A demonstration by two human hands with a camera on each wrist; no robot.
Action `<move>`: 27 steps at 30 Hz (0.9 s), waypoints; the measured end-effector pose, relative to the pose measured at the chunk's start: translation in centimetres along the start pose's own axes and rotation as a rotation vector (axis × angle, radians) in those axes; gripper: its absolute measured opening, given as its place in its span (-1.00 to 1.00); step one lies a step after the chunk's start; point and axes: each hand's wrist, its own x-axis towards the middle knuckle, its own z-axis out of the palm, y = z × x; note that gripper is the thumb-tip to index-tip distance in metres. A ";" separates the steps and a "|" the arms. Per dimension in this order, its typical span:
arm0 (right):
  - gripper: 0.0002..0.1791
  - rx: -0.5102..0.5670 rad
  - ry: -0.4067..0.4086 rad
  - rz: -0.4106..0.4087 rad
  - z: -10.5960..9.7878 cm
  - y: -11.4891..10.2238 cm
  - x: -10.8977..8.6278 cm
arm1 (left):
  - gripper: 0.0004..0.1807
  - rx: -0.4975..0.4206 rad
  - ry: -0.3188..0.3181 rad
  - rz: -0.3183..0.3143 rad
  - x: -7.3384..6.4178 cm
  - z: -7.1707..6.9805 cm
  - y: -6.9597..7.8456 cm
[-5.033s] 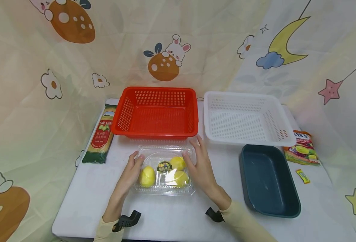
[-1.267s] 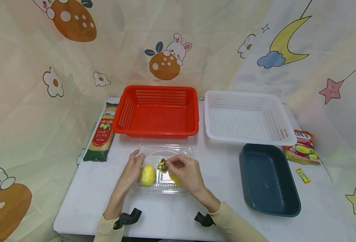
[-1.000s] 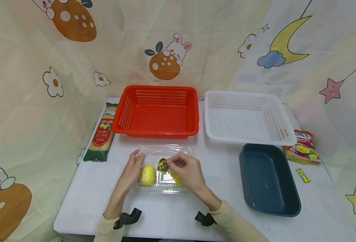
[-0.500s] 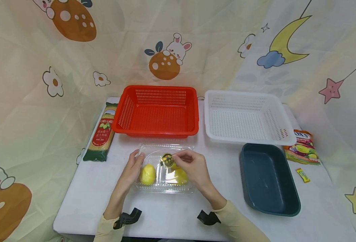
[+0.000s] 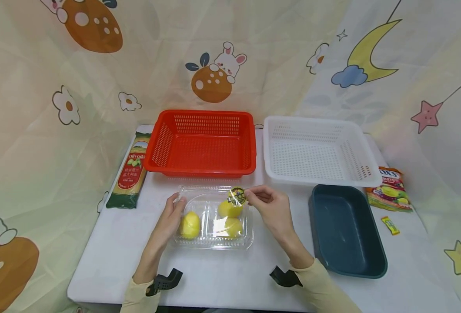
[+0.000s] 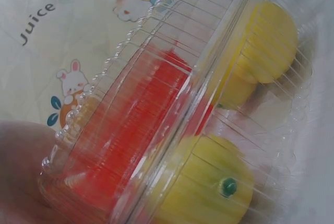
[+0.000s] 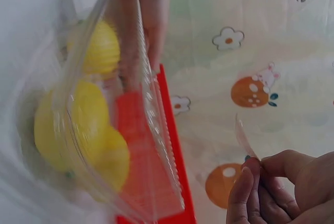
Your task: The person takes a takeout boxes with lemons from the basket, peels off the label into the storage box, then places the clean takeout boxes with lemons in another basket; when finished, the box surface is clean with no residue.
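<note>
A clear plastic clamshell box (image 5: pixel 211 243) lies on the table with yellow lemon-like fruits (image 5: pixel 190 225) inside, one on the left and two on the right. My left hand (image 5: pixel 169 221) grips the box's left edge. Between thumb and forefinger, my right hand (image 5: pixel 270 208) pinches a round black-and-gold sticker (image 5: pixel 236 196), which hangs over the box's upper right part. In the right wrist view the sticker (image 7: pixel 245 139) stands up edge-on from the fingertips, away from the lid. The left wrist view looks through the ribbed box wall at the fruits (image 6: pixel 209 182).
Behind the box stands a red basket (image 5: pixel 201 171), with a white basket (image 5: pixel 320 178) on its right. A dark teal bin (image 5: pixel 349 234) is at the right, near a candy bag (image 5: pixel 389 191) and a small yellow wrapped candy (image 5: pixel 390 225). A pasta pack (image 5: pixel 130 174) lies far left.
Five seconds ago both hands were on the box and the sticker lay on its lid. The right hand has since pinched the sticker and pulled it off, up and rightward; the left hand has stayed.
</note>
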 end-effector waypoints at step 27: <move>-0.65 -0.115 0.284 0.057 -9.2 -0.1 -0.4 | -0.14 0.014 0.004 -0.010 -0.2 0.1 0.2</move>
